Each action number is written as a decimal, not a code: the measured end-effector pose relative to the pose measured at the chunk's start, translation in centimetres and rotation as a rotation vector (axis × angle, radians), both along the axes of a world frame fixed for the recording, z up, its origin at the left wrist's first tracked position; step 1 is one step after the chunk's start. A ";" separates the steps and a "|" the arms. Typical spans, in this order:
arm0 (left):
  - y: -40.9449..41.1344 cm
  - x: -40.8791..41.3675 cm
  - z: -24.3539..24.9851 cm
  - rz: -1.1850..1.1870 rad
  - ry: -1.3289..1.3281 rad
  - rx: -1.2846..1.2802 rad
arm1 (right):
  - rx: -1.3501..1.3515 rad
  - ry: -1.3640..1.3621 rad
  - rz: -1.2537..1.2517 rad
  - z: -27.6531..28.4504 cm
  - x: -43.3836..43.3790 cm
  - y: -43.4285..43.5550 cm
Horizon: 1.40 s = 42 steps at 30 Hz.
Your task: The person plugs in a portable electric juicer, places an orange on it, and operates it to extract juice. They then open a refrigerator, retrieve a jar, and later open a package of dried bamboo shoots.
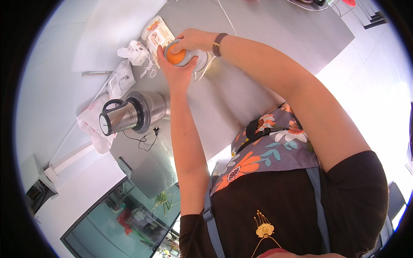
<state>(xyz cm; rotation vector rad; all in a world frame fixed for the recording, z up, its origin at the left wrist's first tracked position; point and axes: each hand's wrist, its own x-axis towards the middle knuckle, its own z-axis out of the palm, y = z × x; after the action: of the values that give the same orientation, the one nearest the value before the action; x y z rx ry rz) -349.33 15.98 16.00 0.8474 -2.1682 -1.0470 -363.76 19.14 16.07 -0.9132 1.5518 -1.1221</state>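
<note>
Both hands are at a small grey-and-white appliance [198, 61] with an orange top, on a grey metal table [206, 103]. My left hand [176, 72] wraps its fingers and thumb around the grey rim of the top. On the orange cap [176, 57] rests the thumb of my right hand [193, 40], whose fingers lie over the far rim. A white cord runs beside the appliance, below my right wrist. Part of the appliance's body is hidden by my hands and wrist. Behind it lies a printed soft pack of wipes [158, 35].
A steel food chopper [122, 117] with a black handle and an unplugged black cord [145, 140] stands at the left. White plastic bags [121, 79] lie along the wall side. A tray [311, 5] stands at the far edge.
</note>
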 end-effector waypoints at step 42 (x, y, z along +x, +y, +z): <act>-0.3 -0.1 -0.2 0.009 -0.029 -0.054 | -0.044 -0.014 -0.055 -1.5 0.1 -0.9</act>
<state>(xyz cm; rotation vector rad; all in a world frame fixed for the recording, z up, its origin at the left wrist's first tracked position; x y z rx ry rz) -349.39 15.73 15.75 0.8521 -2.2040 -0.9732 -363.65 18.23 14.62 -0.8944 1.5541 -1.2032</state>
